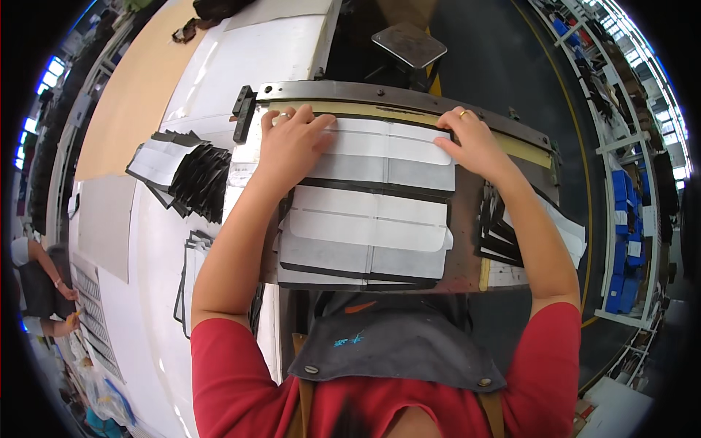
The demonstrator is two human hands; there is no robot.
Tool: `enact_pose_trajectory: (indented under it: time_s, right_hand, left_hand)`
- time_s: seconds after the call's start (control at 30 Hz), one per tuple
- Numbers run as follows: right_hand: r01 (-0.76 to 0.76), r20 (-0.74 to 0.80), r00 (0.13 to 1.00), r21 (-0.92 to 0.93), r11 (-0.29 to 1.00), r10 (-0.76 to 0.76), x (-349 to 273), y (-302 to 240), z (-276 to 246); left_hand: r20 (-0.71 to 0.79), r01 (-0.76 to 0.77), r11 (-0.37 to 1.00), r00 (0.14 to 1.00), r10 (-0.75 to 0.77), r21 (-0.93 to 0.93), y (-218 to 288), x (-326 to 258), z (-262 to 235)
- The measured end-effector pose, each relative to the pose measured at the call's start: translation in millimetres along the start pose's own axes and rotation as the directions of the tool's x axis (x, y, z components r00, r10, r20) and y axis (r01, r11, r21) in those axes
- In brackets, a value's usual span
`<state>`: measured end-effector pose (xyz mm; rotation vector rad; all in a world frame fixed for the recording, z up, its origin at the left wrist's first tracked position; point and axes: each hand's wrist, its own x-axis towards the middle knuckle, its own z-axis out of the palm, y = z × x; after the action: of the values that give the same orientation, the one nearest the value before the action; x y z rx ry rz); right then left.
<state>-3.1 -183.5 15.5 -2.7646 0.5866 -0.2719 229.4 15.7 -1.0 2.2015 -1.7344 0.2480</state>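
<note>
A flat white-and-grey panel with black edges (416,174) lies on the metal machine bed, its far edge against a long metal bar (328,91). My left hand (296,142) is at its far left corner, fingers bent at the bar and thumb on the panel. At the far right corner, my right hand (473,142) holds the panel between thumb and fingers. The undersides of both grips are hidden. Nearer my body, a stack of similar panels (365,219) lies partly under that panel's near edge.
Fanned black-and-white pieces (193,171) lie on the white table at left, with more pieces (500,230) beneath my right forearm. Beyond the bar stands a stool (410,45). Blue bins (624,241) line a rack at right. Another person's hands (69,306) work at far left.
</note>
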Motion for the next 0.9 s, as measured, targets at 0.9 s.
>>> enact_pose_trajectory:
  time_s: [0.9]
  right_hand:
    - [-0.038, -0.422, 0.888, 0.324, 0.945, 0.181, -33.6, -20.3, -35.9]
  left_hand:
    - [0.222, 0.244, 0.524, 0.969, -0.106, -0.816, -16.3, 29.7, -11.3]
